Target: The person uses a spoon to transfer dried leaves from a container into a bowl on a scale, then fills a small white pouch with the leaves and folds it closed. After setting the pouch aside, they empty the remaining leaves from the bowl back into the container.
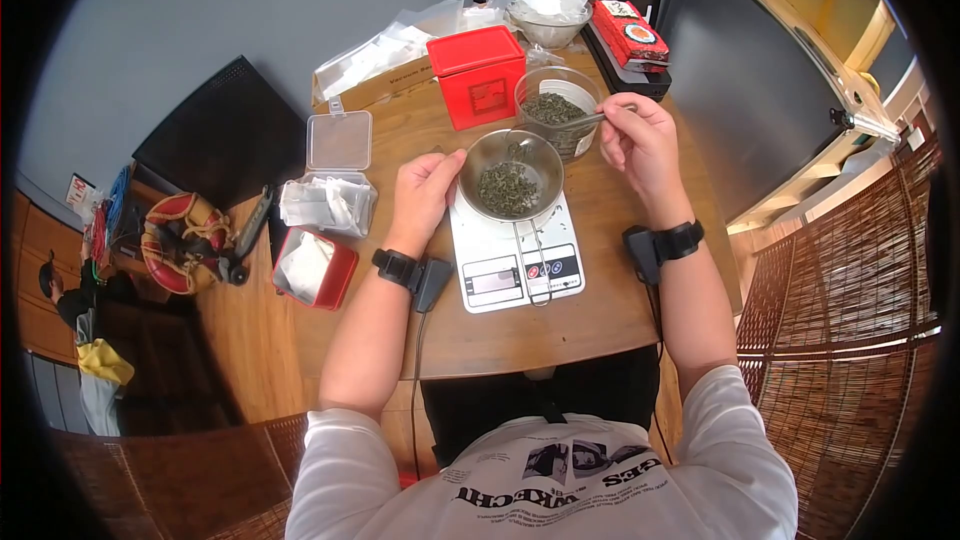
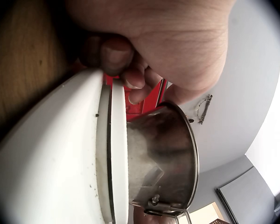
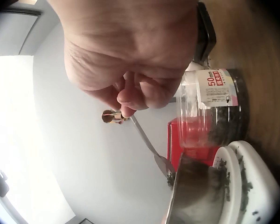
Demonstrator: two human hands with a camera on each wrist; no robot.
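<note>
A stainless steel cup [image 1: 487, 202] with folding wire handles stands on the white kitchen scale [image 1: 494, 283], dried green leaves [image 1: 508, 188] in its bottom. My left hand [image 1: 424, 195] pinches the cup's left rim between thumb and fingers; the other fingers curl beside the scale's platform in the left wrist view. Between right thumb and fingers, my right hand [image 1: 643, 143] pinches the handle of a metal spoon [image 3: 144, 135]. The spoon's bowl is over the cup's far rim, with some leaves on it. Behind the cup stands a clear plastic jar [image 3: 193, 112], partly filled with the same dark leaves.
A red lidded tin [image 1: 480, 80] stands beside the jar. At left are a clear hinged box [image 1: 340, 140] of white packets and a red open box [image 1: 341, 281]. A bowl of bags [image 1: 550, 33] and red packages [image 1: 632, 35] lie at the back. Leaf bits are scattered on the scale.
</note>
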